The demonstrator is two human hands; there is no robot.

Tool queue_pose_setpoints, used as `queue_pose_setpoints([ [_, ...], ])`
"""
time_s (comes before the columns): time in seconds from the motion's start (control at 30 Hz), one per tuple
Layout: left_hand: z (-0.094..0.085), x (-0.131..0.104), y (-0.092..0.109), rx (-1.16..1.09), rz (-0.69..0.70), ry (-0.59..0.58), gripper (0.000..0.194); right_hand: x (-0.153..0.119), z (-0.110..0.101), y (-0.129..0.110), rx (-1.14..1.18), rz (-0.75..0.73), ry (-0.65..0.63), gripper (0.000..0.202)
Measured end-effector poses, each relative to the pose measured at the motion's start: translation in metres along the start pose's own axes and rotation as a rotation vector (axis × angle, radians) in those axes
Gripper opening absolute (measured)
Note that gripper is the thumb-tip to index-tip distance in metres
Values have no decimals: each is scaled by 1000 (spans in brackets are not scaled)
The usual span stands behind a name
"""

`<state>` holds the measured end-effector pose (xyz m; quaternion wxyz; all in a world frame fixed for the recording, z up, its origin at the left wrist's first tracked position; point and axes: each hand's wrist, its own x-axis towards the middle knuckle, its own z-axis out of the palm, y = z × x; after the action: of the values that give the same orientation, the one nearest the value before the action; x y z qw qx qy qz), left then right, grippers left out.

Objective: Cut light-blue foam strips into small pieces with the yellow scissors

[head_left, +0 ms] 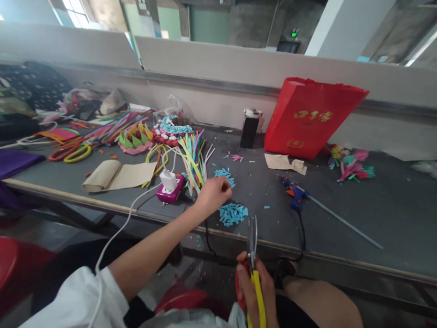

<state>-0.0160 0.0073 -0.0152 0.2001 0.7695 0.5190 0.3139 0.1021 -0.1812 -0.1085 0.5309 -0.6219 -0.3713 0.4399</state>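
Note:
My left hand (214, 196) is over the table, its fingers curled together. Whatever they may hold is hidden or too small to make out. Beyond it lies a small heap of blue cut pieces (226, 175), and just in front of it a second heap of blue pieces (233, 214). My right hand (260, 289), below the table's front edge, grips scissors (259, 296) with red and yellow handles. Their blades point up and away from me, slightly apart. A bundle of pale, colourful pipe cleaners (194, 160) lies left of my left hand.
A purple power socket (171, 188) with a white plug and cable sits left. A blue glue gun (295, 194) with a long glue stick lies right. Behind are a red bag (312, 117) and a bottle (250, 129). A paper roll (114, 176) lies left, near the table edge.

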Motion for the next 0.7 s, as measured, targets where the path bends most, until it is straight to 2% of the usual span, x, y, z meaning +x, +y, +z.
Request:
queue_pose_setpoints([
  [0.07, 2, 16, -5, 93, 31, -6, 18, 1, 0, -3, -8, 0, -15, 38],
  [0.13, 3, 22, -6, 128, 62, -60, 25, 2, -2, -7, -25, -3, -16, 39],
  [0.3, -3, 9, -1, 224, 127, -247, 12, 3, -7, -14, -11, 46, -9, 41],
  [0.5, -11, -1, -1, 441, 179, -397, 14, 2, -3, -12, 8, 66, -12, 41],
  [0.7, -3, -4, -7, 424, 134, -368, 14, 3, -4, -9, -14, -4, -12, 40],
])
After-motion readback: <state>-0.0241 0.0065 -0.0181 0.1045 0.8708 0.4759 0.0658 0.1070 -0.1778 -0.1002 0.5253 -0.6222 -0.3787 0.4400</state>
